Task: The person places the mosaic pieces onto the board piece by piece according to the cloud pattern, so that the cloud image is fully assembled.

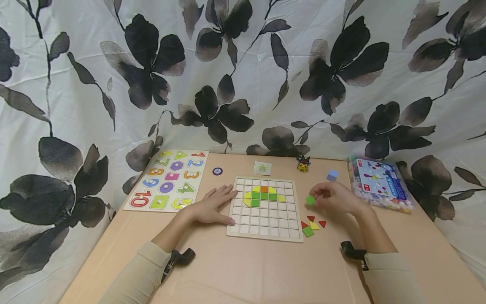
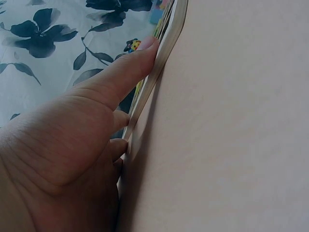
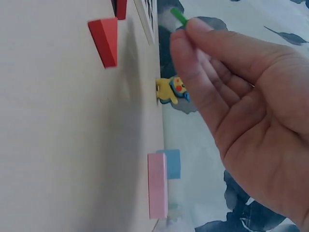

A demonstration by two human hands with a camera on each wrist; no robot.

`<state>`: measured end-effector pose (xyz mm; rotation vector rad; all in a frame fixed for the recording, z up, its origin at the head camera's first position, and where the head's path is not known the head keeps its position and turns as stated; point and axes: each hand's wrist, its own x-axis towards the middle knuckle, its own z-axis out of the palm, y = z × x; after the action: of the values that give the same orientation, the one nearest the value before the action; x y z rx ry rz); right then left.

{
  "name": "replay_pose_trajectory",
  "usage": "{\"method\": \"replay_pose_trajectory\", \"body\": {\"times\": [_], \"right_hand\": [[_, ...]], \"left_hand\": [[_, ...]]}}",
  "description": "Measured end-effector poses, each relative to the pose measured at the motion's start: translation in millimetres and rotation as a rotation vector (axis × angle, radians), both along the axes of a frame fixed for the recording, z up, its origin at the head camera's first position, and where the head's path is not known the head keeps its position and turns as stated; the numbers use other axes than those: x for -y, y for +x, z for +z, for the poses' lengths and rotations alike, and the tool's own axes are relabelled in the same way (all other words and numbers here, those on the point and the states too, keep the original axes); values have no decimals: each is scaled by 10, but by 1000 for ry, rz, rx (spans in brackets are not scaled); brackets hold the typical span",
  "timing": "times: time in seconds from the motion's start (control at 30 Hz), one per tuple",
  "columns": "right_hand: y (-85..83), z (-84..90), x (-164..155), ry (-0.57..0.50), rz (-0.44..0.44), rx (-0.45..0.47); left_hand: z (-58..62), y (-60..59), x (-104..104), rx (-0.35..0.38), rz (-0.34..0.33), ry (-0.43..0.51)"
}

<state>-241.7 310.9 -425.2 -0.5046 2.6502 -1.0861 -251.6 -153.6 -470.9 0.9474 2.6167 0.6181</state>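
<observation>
In the head view my left hand rests with spread fingers along the left edge of a white grid board, its thumb at the near corner. The left wrist view shows the thumb straight against the board's edge. On the grid sit several green squares, an orange square and rounded yellow pieces. To the right of the board, my right hand pinches a green square tile between thumb and fingertips, raised in the right wrist view. Below it lie red triangles, a yellow piece and another green square.
A number-and-shape puzzle board lies at the left. Along the back are a round dark token, a small card, a yellow figurine and a blue block. A package of colourful pieces occupies the back right.
</observation>
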Motion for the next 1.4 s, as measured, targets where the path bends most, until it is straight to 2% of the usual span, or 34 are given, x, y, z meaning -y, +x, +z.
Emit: {"method": "replay_pose_trajectory", "body": {"times": [0.17,0.4,0.57,0.73,1.03,1.4], "right_hand": [[7,-6,154,-35,-40,-28],[10,-26,554,-72,-77,-17],[-5,-27,803,-71,-49,-89],[-18,-37,981,-81,17,-137],[-3,-129,1252,-152,9,-115],[3,-278,1367,-65,17,-115]], "left_hand": [[-4,-1,-2,-1,4,-1],[-2,-6,2,-7,3,2],[10,-8,-1,-5,0,5],[30,2,-6,1,2,11],[33,12,6,3,5,11],[21,11,-2,1,-1,14]]}}
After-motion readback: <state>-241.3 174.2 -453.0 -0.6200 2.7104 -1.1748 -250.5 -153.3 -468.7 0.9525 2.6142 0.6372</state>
